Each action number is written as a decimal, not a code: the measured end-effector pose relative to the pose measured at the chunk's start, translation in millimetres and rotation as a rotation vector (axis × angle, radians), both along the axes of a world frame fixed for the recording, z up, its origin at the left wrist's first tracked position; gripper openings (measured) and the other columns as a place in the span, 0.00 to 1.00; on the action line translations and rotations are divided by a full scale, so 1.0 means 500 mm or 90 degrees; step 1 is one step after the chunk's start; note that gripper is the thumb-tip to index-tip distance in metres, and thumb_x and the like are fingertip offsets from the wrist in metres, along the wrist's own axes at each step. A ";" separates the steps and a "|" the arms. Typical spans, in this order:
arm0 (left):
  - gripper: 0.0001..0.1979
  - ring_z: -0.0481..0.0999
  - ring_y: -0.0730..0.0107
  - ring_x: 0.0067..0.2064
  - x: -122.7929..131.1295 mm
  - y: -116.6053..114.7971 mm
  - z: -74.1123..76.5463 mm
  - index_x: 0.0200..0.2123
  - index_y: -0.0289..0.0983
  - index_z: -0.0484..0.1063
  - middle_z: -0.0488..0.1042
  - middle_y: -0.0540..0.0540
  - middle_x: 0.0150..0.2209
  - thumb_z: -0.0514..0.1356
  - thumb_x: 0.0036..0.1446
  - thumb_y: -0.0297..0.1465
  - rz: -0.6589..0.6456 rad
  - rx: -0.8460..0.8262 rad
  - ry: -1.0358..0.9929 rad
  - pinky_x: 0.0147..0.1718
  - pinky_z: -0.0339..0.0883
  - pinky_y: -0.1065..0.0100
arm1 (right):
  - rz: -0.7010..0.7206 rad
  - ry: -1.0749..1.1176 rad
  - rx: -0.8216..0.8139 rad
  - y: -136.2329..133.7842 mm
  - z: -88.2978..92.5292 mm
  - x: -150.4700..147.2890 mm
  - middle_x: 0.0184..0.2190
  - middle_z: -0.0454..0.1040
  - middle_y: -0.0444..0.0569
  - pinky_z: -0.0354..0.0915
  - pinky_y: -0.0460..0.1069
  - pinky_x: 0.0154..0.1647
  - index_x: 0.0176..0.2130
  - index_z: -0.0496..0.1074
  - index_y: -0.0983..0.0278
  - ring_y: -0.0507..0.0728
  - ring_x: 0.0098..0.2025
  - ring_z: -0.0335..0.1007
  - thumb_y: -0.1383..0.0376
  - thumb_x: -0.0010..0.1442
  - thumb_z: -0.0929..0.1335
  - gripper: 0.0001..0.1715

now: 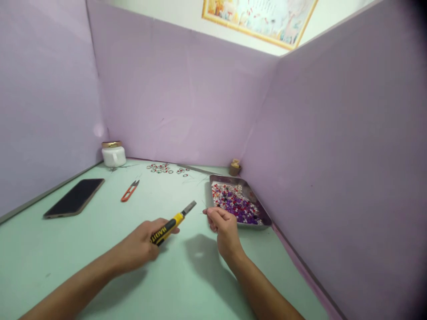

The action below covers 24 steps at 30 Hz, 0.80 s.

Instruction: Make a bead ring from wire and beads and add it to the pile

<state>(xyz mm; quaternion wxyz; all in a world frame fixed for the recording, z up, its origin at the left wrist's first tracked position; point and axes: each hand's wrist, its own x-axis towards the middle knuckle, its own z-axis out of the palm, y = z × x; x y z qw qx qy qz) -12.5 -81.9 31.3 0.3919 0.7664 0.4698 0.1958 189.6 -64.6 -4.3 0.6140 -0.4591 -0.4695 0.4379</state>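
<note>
My left hand (142,243) is closed round a yellow and black utility knife (171,223), its blade out and pointing up and right toward my other hand. My right hand (223,225) hovers above the pale green table (100,231), fingers pinched together on something too small to make out, perhaps a thin thread. It is just left of a metal tray (263,215) filled with purple, white and red beads (235,202).
A dark phone (74,197) lies at the left. Orange thread snips (130,190) sit mid-table. A white jar (114,154) with a gold lid stands in the back corner, several small bead rings (163,168) beside it. Purple partition walls (333,146) close in three sides.
</note>
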 end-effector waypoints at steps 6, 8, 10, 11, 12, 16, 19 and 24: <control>0.25 0.67 0.65 0.36 0.034 -0.032 0.001 0.37 0.38 0.67 0.66 0.48 0.39 0.46 0.31 0.20 -0.010 0.012 -0.041 0.33 0.60 0.69 | -0.007 -0.062 0.011 -0.011 0.009 -0.005 0.15 0.58 0.41 0.45 0.45 0.18 0.23 0.72 0.67 0.48 0.18 0.47 0.61 0.48 0.66 0.11; 0.24 0.67 0.65 0.36 0.033 -0.032 -0.002 0.35 0.38 0.67 0.65 0.48 0.38 0.46 0.32 0.18 -0.016 0.033 -0.032 0.34 0.60 0.69 | 0.000 -0.069 0.010 -0.012 0.009 -0.008 0.15 0.58 0.41 0.45 0.45 0.18 0.23 0.72 0.67 0.47 0.18 0.47 0.62 0.48 0.65 0.11; 0.23 0.67 0.66 0.35 0.032 -0.032 -0.005 0.34 0.38 0.66 0.65 0.48 0.36 0.45 0.32 0.17 -0.014 0.048 -0.021 0.33 0.60 0.70 | 0.004 -0.071 0.008 -0.012 0.008 -0.009 0.15 0.58 0.40 0.44 0.45 0.18 0.22 0.71 0.67 0.47 0.18 0.47 0.62 0.48 0.65 0.11; 0.23 0.66 0.67 0.34 0.032 -0.032 -0.006 0.34 0.38 0.66 0.64 0.48 0.36 0.45 0.32 0.17 -0.013 0.051 -0.015 0.32 0.60 0.71 | 0.003 -0.071 0.006 -0.012 0.009 -0.009 0.15 0.58 0.40 0.44 0.45 0.18 0.22 0.71 0.67 0.47 0.18 0.47 0.62 0.47 0.65 0.10; 0.23 0.66 0.69 0.32 0.032 -0.032 -0.007 0.34 0.38 0.66 0.64 0.49 0.36 0.45 0.33 0.17 -0.010 0.053 -0.009 0.30 0.59 0.71 | 0.001 -0.072 0.003 -0.011 0.009 -0.009 0.15 0.58 0.40 0.44 0.45 0.18 0.22 0.71 0.67 0.47 0.18 0.47 0.62 0.47 0.65 0.10; 0.22 0.62 0.71 0.27 0.032 -0.033 -0.011 0.32 0.39 0.65 0.63 0.50 0.33 0.45 0.34 0.16 -0.012 0.062 0.011 0.25 0.56 0.71 | -0.002 -0.076 -0.006 -0.011 0.010 -0.010 0.15 0.58 0.40 0.45 0.45 0.18 0.21 0.71 0.67 0.47 0.18 0.47 0.62 0.47 0.65 0.11; 0.22 0.64 0.70 0.30 0.031 -0.030 -0.015 0.32 0.39 0.65 0.63 0.50 0.35 0.44 0.33 0.16 -0.032 0.073 0.007 0.28 0.57 0.71 | 0.001 -0.080 -0.008 -0.011 0.008 -0.010 0.15 0.58 0.40 0.45 0.45 0.18 0.21 0.71 0.66 0.47 0.18 0.47 0.62 0.47 0.65 0.11; 0.21 0.64 0.70 0.30 0.030 -0.024 -0.021 0.31 0.39 0.63 0.63 0.50 0.35 0.44 0.32 0.16 -0.033 0.079 0.020 0.28 0.57 0.70 | 0.012 -0.058 -0.020 -0.008 0.002 -0.011 0.15 0.59 0.41 0.43 0.45 0.17 0.21 0.71 0.66 0.47 0.17 0.46 0.62 0.47 0.65 0.10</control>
